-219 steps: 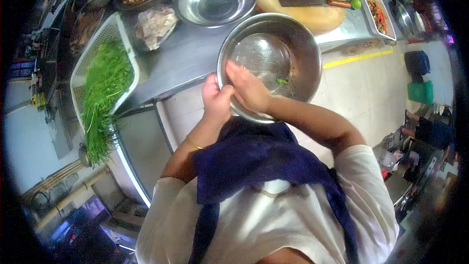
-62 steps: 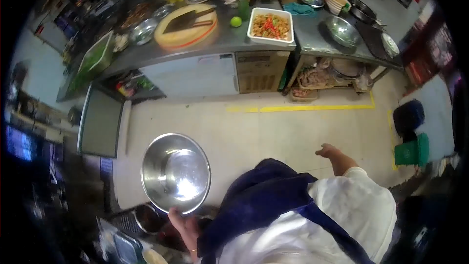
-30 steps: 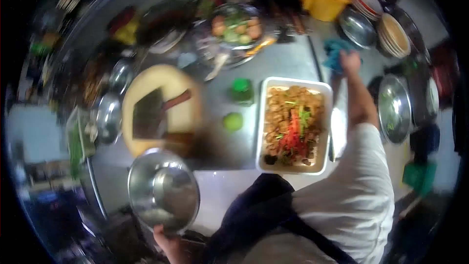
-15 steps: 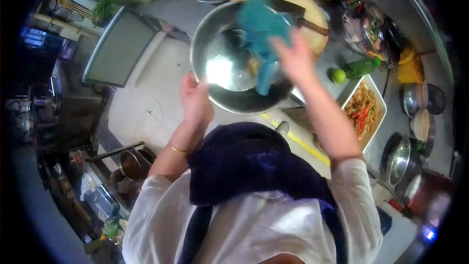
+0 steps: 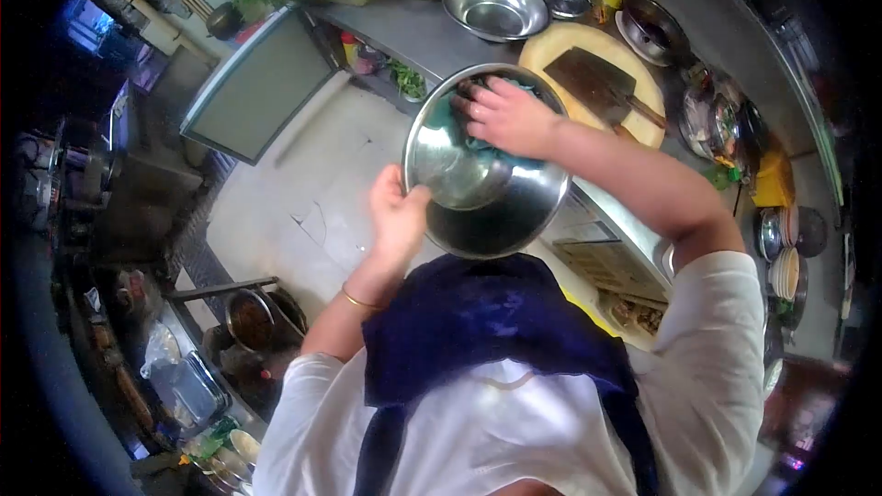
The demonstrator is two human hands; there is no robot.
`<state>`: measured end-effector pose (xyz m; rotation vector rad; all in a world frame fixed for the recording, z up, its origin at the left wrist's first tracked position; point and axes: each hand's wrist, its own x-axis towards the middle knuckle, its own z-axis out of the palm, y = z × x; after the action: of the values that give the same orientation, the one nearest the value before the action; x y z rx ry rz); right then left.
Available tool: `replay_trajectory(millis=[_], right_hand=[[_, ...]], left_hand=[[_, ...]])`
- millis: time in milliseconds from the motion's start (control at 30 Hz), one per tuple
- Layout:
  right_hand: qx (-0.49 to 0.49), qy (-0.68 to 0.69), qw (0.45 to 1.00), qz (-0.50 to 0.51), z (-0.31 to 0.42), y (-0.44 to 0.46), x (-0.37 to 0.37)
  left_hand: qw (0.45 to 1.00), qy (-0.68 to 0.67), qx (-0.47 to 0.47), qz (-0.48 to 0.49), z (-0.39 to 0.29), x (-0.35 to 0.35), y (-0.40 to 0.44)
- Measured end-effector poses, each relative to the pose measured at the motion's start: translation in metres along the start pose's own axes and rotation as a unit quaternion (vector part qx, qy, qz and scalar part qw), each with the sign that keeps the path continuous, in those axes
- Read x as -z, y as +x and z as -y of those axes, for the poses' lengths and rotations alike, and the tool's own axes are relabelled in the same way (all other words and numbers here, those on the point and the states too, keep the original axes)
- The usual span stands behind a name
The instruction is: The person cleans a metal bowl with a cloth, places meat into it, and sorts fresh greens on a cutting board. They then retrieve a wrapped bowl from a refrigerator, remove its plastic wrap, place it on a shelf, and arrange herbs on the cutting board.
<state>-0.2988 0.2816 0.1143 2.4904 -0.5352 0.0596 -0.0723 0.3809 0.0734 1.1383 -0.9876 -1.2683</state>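
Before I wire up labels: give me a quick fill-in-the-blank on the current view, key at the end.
1. The hand gripping the rim of the metal bowl is the person's ____ one.
2. The teal cloth is ____ the bowl, under the right hand.
3. The chopping board beneath the cleaver is ____ in shape.
4. The shirt under the dark blue apron is ____ in colour.

Missing words: left; inside; round; white.

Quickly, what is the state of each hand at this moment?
Left hand: holding the bowl by its rim.
Right hand: on the cloth inside the bowl; grip cannot be told.
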Motion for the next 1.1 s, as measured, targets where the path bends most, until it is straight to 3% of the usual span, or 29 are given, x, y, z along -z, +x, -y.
replay_trajectory(millis=[33, 67, 133, 200, 233, 267, 333, 400, 533, 567, 633, 667, 700, 733, 767, 800, 833, 867, 933, 1000, 1033, 1100], right_hand=[[-0.07, 0.003, 0.997, 0.017, 0.01, 0.005, -0.007], [-0.118, 0.017, 0.985, 0.126, 0.016, 0.001, -0.008], [-0.234, 0.18, 0.923, 0.248, 0.035, 0.009, -0.008], [-0.323, 0.312, 0.856, 0.255, 0.062, 0.028, -0.002], [-0.32, 0.451, 0.814, 0.175, 0.086, 0.03, -0.027], [-0.309, 0.577, 0.751, 0.087, 0.104, 0.035, -0.052], [-0.296, 0.822, 0.487, -0.001, 0.105, 0.052, -0.039], [-0.273, 0.898, 0.345, 0.023, 0.081, 0.054, -0.034], [-0.228, 0.967, 0.091, -0.061, 0.018, 0.008, -0.038], [-0.303, 0.946, 0.111, 0.018, -0.03, -0.026, -0.003], [-0.405, 0.886, 0.221, -0.054, -0.064, -0.081, -0.025], [-0.329, 0.907, 0.172, -0.197, -0.069, -0.123, -0.06], [-0.277, 0.868, 0.32, -0.259, -0.112, -0.145, -0.054], [-0.524, 0.799, 0.222, -0.194, -0.123, -0.177, -0.078], [-0.6, 0.671, 0.406, -0.156, -0.144, -0.197, -0.087], [-0.601, 0.581, 0.521, -0.172, -0.154, -0.22, -0.12], [-0.627, 0.383, 0.678, 0.025, -0.175, -0.224, -0.114], [-0.636, 0.311, 0.69, 0.152, -0.187, -0.217, -0.108], [-0.572, 0.082, 0.801, 0.159, -0.192, -0.194, -0.129], [-0.604, 0.197, 0.77, -0.055, -0.196, -0.138, -0.147], [-0.627, 0.369, 0.664, -0.175, -0.19, -0.097, -0.156], [-0.586, 0.63, 0.454, -0.232, -0.171, -0.019, -0.183]], left_hand=[[0.999, -0.007, -0.028, -0.021, -0.007, 0.002, 0.004], [0.998, -0.014, -0.055, -0.041, -0.015, 0.002, 0.009], [0.99, 0.028, -0.116, -0.069, -0.023, 0.002, 0.016], [0.984, 0.079, -0.136, -0.088, -0.024, 0.0, 0.021], [0.982, 0.113, -0.126, -0.088, -0.024, -0.002, 0.024], [0.978, 0.147, -0.118, -0.087, -0.025, -0.004, 0.029], [0.974, 0.159, -0.129, -0.093, -0.015, 0.004, 0.046], [0.988, -0.02, -0.083, -0.13, -0.017, -0.003, 0.066], [0.986, -0.109, 0.015, -0.129, -0.019, -0.009, 0.123], [0.984, -0.107, 0.036, -0.137, -0.02, -0.01, 0.138], [0.979, -0.111, 0.082, -0.15, -0.019, 0.003, 0.162], [0.978, -0.109, 0.077, -0.163, -0.015, 0.011, 0.173], [0.974, -0.11, 0.08, -0.182, -0.017, 0.013, 0.18], [0.97, -0.11, 0.085, -0.199, -0.018, 0.015, 0.186], [0.965, -0.116, 0.086, -0.22, -0.015, 0.019, 0.192], [0.959, -0.12, 0.088, -0.24, -0.011, 0.026, 0.197], [0.953, -0.124, 0.092, -0.259, -0.006, 0.032, 0.199], [0.949, -0.117, 0.101, -0.275, -0.003, 0.04, 0.202], [0.939, -0.105, 0.12, -0.306, 0.002, 0.055, 0.206], [0.924, -0.11, 0.145, -0.335, 0.004, 0.068, 0.218], [0.924, -0.12, 0.148, -0.331, 0.002, 0.075, 0.224], [0.922, -0.136, 0.155, -0.326, 0.003, 0.096, 0.242]])
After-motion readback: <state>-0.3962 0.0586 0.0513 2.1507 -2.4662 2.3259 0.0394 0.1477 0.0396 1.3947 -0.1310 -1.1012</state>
